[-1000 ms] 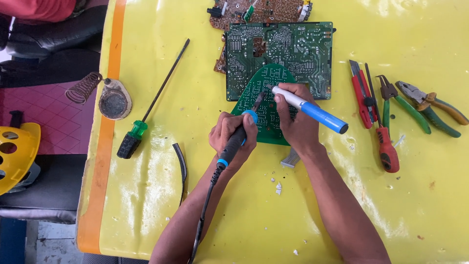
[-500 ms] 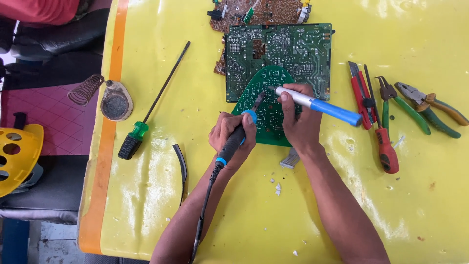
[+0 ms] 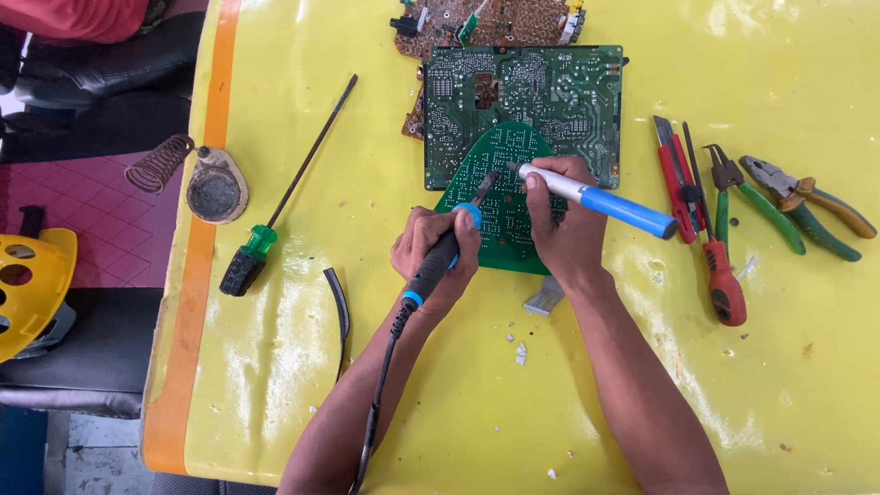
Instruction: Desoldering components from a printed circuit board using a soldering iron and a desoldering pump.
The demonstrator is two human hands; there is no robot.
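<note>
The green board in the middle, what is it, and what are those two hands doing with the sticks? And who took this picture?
The picture comes from a camera worn on a person's head, looking down at their own two hands over a yellow table. The curved green board is a circuit board, the kind found inside electric machines. It lies partly on a bigger rectangular circuit board.

The left hand holds a soldering iron, a black and blue tool with a cord, its metal tip on the green board. The right hand holds a white and blue pen-shaped tool, its tip pointing at the same spot.

Also lying there: a green-handled screwdriver on the left, a round stand with a wire coil at the table's edge, and pliers and cutters on the right.
</note>
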